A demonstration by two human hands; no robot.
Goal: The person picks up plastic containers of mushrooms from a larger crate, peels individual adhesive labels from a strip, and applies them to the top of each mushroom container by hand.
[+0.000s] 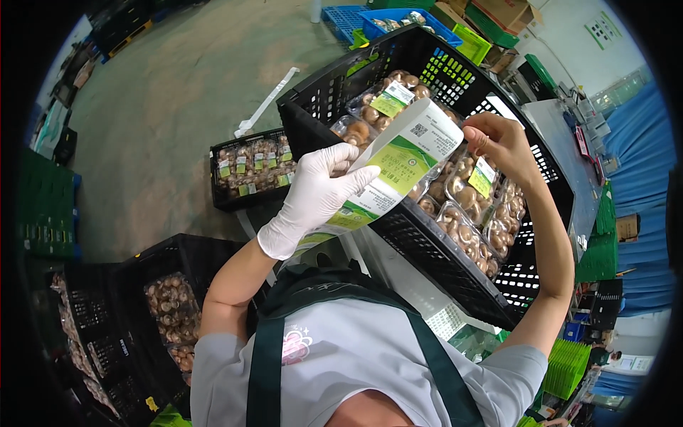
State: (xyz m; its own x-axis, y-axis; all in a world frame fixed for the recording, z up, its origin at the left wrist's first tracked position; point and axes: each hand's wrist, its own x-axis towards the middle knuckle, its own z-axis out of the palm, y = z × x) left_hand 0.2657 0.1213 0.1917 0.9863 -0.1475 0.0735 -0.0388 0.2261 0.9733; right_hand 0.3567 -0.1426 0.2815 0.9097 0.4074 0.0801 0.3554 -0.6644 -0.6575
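Lower left: black perforated plastic crate (135, 349) packed with brown mushrooms. Next, higher up: low black plastic crate (235, 203) with rows of labelled mushroom packs. Centre: gripping long green-and-white printed label strip (398, 169) between thumb and fingers of white-gloved left hand (316, 188); hangs below the glove, rises in front of large, tilted black lattice-walled crate (434, 257). Inside: clear plastic packs of brown mushrooms (466, 231), some with labels. Right: bare right hand (506, 146) with thumb and forefinger drawn together just beside strip's upper right edge; cannot tell whether grasping it. Far right: blue cloth curtain (633, 213).
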